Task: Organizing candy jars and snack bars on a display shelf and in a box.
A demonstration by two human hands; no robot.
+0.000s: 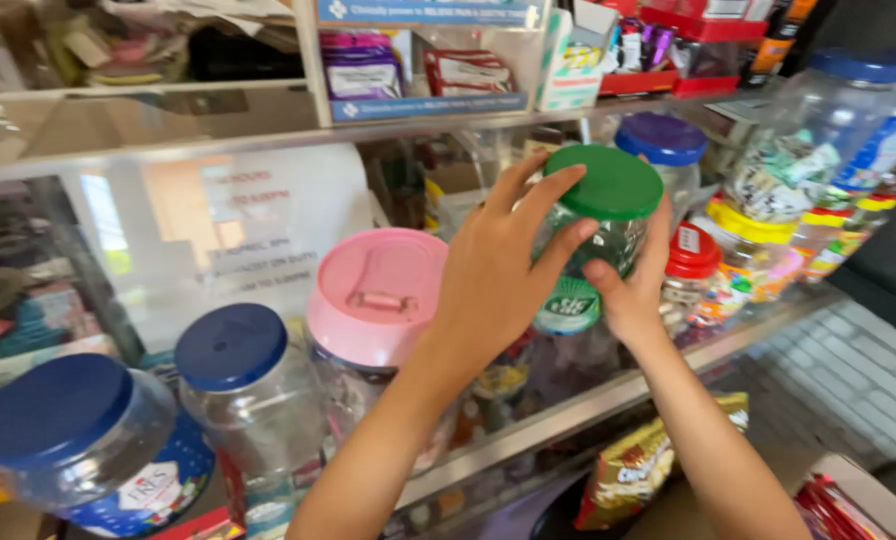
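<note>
Far to the left of the left hand (493, 275), a clear jar with a dark blue lid (53, 408) lies tilted on the glass counter (608, 400), with a second blue-lidded jar (233, 350) beside it. Just left of that hand, touching its wrist side, stands a jar with a pink lid (378, 295). The left hand wraps its spread fingers over the near side of a clear jar with a green lid (608, 185), fingertips reaching the lid's edge. The jar sits raised between both hands, above the counter's row of jars. The right hand (633, 290) grips the jar's lower right side, thumb pressed to the glass and fingers curled behind it. Just right of the right hand stands a small jar with a red lid (693, 255); behind it rises a jar with a purple-blue lid (661, 138). Farther right, a large clear jar of wrapped sweets (798, 165) fills the corner. Below the right forearm lies a yellow snack bag (633, 465).
</note>
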